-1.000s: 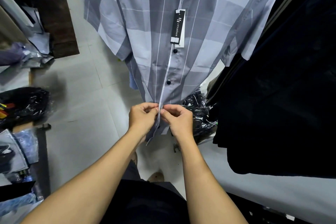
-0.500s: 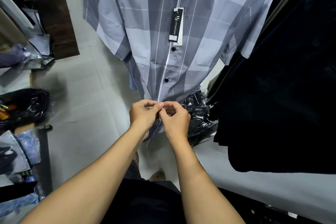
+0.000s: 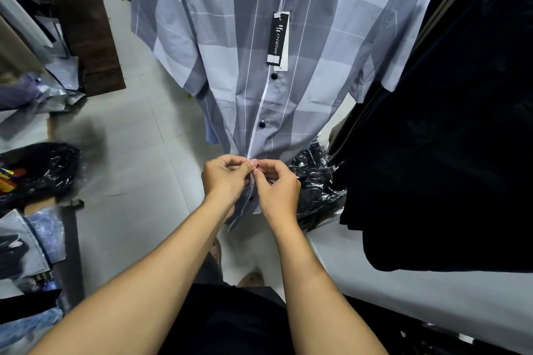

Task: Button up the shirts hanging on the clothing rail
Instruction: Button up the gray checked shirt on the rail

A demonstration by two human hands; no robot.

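Note:
A grey and pale-blue checked short-sleeved shirt (image 3: 225,66) hangs in front of me with a black price tag (image 3: 277,37) on its chest. Two dark buttons (image 3: 273,76) (image 3: 262,124) on its placket are fastened. Low on the placket, my left hand (image 3: 225,179) pinches the left front edge and my right hand (image 3: 278,184) pinches the right front edge, thumbs and fingertips meeting at the seam. The button under my fingers is hidden. The shirt's hem hangs below my hands.
Dark garments (image 3: 461,124) hang close on the right. A black plastic-wrapped bundle (image 3: 314,181) lies behind my right hand. Bagged clothes (image 3: 37,173) and a brown mat (image 3: 86,32) lie on the pale tiled floor (image 3: 138,167) at left. A grey surface (image 3: 432,297) lies at lower right.
Both hands have shifted slightly upward along the placket and drawn closer together; the two front edges now meet under my fingertips.

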